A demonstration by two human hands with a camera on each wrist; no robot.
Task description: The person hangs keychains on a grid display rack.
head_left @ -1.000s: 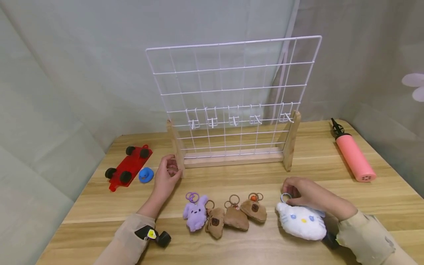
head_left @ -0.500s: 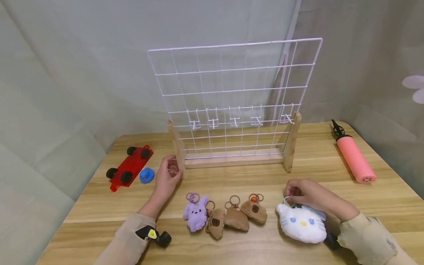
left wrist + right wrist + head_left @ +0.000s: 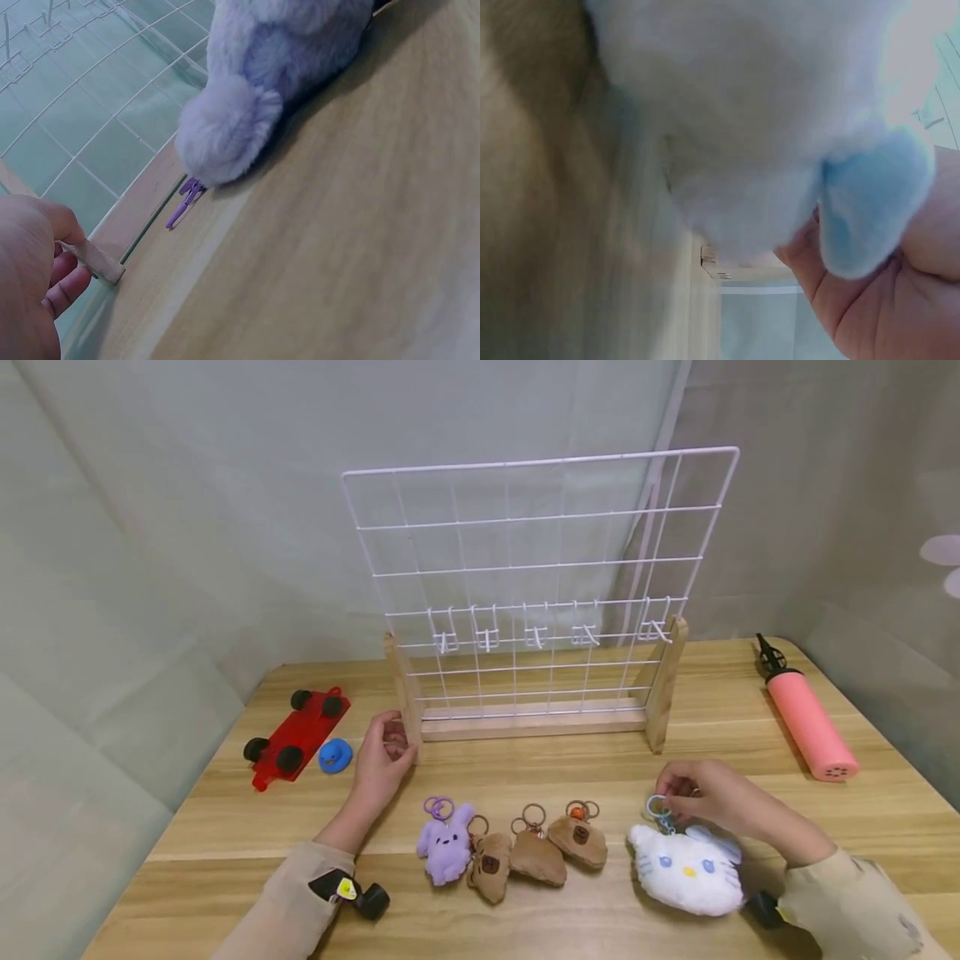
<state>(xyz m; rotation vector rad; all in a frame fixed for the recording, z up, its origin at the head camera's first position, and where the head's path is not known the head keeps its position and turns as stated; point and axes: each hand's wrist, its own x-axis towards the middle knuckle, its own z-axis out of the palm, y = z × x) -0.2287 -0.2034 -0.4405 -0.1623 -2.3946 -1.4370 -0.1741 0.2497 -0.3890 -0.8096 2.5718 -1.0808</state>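
A white wire grid rack [image 3: 517, 566] with several hooks stands on wooden legs. My left hand [image 3: 381, 760] grips the lower end of its left wooden leg [image 3: 407, 706]; the left wrist view shows thumb and fingers on either side of that leg [image 3: 105, 264]. At the right, my right hand [image 3: 712, 795] pinches the light blue key ring of a white cat plush keychain [image 3: 686, 881]. The plush sits at the tabletop, face toward me. Close up in the right wrist view, the white plush [image 3: 742, 97] and its blue bow [image 3: 877, 202] hide the fingertips.
A purple plush keychain [image 3: 447, 847] and three brown ones, including a brown plush [image 3: 537, 860], lie in front of the rack. Left are a red toy car [image 3: 300, 737], wheels up, and a blue duck [image 3: 335, 756]. A pink pump [image 3: 812, 727] lies right.
My right hand has shifted slightly right and drawn the blue ring up, so a bit of chain shows above the white plush. The left hand keeps its place at the leg.
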